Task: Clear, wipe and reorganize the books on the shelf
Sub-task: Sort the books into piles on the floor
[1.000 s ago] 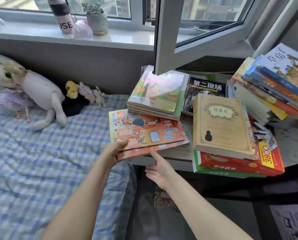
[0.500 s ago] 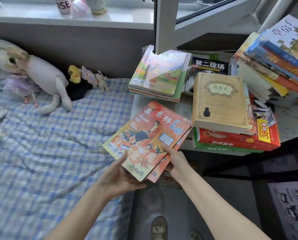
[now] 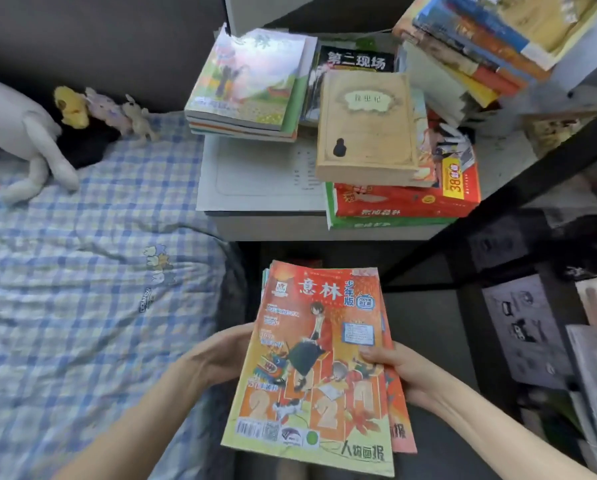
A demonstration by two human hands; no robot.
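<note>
Head view: a person holds a small stack of orange-covered magazines (image 3: 317, 358) in front of the body, lower in the frame than the front edge of the shelf (image 3: 272, 226) and beside the blue-checked bed (image 3: 82, 289). The left hand (image 3: 220, 355) has its grip closed on the stack's left edge. The right hand (image 3: 404, 372) clamps the right edge, thumb on the cover. On the shelf lie a white sheet (image 3: 255, 178), a pile of green-covered magazines (image 3: 248, 84), a tan book (image 3: 366, 133) stacked above a red boxed set (image 3: 404, 202), and leaning books (image 3: 463, 53) at far right. Plush toys (image 3: 23, 133) rest on the bed against the dark wall.
</note>
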